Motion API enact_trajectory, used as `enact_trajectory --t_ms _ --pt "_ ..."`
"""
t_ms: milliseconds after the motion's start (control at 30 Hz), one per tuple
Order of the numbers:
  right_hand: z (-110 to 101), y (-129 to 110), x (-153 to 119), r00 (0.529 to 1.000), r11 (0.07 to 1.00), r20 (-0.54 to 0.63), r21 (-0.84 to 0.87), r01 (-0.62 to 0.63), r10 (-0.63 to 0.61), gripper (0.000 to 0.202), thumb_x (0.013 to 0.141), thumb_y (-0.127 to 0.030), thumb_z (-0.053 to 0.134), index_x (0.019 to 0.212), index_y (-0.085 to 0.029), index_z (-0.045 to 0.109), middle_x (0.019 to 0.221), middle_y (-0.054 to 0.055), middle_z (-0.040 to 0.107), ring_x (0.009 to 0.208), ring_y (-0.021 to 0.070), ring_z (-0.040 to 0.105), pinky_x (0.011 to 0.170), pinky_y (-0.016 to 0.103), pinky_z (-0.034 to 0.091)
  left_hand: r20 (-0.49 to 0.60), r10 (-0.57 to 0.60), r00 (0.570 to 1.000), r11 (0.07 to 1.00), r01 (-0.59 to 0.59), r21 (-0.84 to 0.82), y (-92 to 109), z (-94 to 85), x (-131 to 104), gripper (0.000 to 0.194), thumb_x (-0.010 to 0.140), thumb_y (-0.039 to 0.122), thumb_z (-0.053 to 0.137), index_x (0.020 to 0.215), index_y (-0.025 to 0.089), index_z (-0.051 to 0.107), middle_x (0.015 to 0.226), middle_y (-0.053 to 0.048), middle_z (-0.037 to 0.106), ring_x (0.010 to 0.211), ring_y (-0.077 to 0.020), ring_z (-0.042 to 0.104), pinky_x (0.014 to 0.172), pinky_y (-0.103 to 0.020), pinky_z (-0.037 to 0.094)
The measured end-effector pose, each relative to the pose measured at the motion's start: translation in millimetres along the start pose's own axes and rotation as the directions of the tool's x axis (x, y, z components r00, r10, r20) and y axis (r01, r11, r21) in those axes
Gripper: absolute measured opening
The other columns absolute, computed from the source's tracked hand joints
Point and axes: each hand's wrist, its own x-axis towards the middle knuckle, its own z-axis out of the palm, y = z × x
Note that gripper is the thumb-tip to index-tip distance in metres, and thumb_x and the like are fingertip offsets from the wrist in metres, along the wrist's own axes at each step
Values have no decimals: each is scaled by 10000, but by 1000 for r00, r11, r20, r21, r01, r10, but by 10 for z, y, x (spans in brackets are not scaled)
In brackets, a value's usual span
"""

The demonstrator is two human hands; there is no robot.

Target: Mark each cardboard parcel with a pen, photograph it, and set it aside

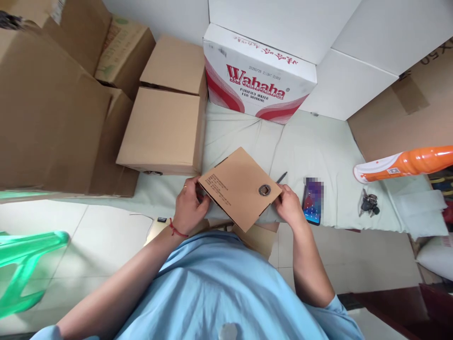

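Between my two hands is a small brown cardboard box [239, 186], turned at an angle, with dark printed text and a round dark emblem on its top face. My left hand [191, 203] grips its left corner, the thumb near the lower edge; a ring and a red string bracelet show on this hand. My right hand [287, 204] closes on the right corner beside the emblem. The fingers under the box are partly hidden. Just past the right corner, a dark pen [282, 177] pokes out on the pale cloth [244, 127].
Cardboard boxes [163, 127] stand at the left, with a white and red water carton [260, 78] behind. To the right are a phone [312, 200], keys [369, 203] and an orange-white bottle [403, 163]. A green plastic stool [28, 264] is on the floor at left.
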Motion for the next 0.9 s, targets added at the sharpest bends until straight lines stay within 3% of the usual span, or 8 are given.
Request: enact_trajectory --t_ms 67,167,300,433,533,600,733,900 --pt "-15 37 46 1000 1000 22 -24 -5 6 422 978 -195 500 1306 -253 760 1004 81 681 953 264 714 844 367 570 -26 6 1000 999 -7 -48 -9 9 -27 611 892 287 597 1479 154 489 1074 -68 676 783 -218 691 748 -376 619" --pt "-93 159 104 997 996 -64 -87 -36 30 400 939 -170 508 1211 -232 795 1003 93 674 917 261 696 832 369 559 -17 102 995 992 -103 -74 7 11 -81 693 946 314 611 1601 182 427 1142 -78 668 782 -189 669 745 -343 612" --pt "-237 367 169 976 986 -204 -128 -108 81 352 903 -180 514 1079 -188 818 1086 152 683 972 290 677 921 431 558 61 214 975 977 -214 5 47 -15 -144 539 1019 341 584 1546 248 516 1295 -101 662 819 -180 670 805 -345 600" --pt "-291 434 110 948 979 -287 -105 -174 137 371 981 -339 507 1085 -170 821 1127 178 704 939 291 683 942 467 554 80 288 954 956 -292 40 53 -25 -222 465 1055 332 569 1513 260 530 1287 -100 679 944 -220 724 860 -361 610" --pt "-234 378 17 946 978 -251 -3 -211 203 498 1037 -534 506 1284 -208 790 1067 135 768 852 271 709 863 422 564 55 357 932 931 -360 57 37 -19 -295 462 1076 283 561 1536 289 515 1253 -92 692 1032 -237 746 861 -354 620" --pt "-190 331 -15 961 976 -174 76 -206 216 536 1065 -595 462 1293 -237 788 1002 108 800 884 283 738 844 398 560 35 384 923 919 -385 81 23 -21 -337 487 1077 255 562 1557 306 494 1229 -90 694 1013 -237 749 828 -349 623" --pt "-169 292 40 985 985 -94 103 -136 146 498 1068 -570 467 1049 -235 835 981 110 789 911 283 742 844 380 551 7 399 917 904 -395 166 7 -50 -406 486 1077 262 576 1552 318 489 1220 -107 669 1003 -252 739 759 -346 615" --pt "-191 349 197 984 994 -142 15 -108 109 346 997 -477 603 1040 -217 828 1029 123 721 856 252 691 834 377 541 -76 391 917 900 -364 239 17 -58 -509 450 1047 301 654 1479 319 529 1285 -127 633 997 -253 722 754 -350 613"
